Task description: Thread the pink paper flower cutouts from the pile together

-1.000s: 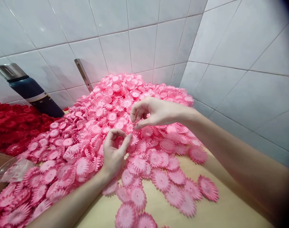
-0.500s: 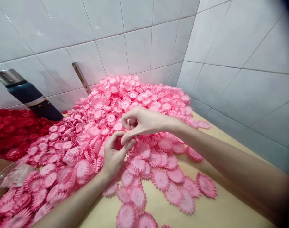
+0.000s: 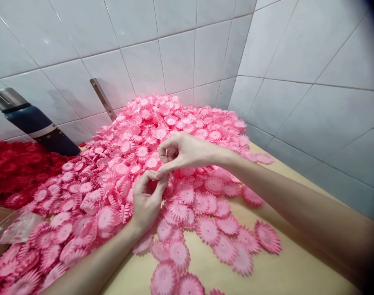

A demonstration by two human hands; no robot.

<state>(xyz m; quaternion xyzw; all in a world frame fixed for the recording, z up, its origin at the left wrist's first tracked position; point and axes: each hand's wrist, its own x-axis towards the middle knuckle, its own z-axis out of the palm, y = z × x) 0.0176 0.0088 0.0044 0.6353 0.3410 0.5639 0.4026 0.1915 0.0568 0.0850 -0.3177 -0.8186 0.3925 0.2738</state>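
A: Item 1: our left hand [image 3: 147,200] and right hand [image 3: 182,152], fingertips pinched together on a pink flower [image 3: 167,185] above the heap [image 3: 162,123].

B: Risk: we judge thin petals could tear; neighbours may cling.

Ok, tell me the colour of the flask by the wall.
The flask is dark blue with a pale band and a silver metal cap, seen in the head view.
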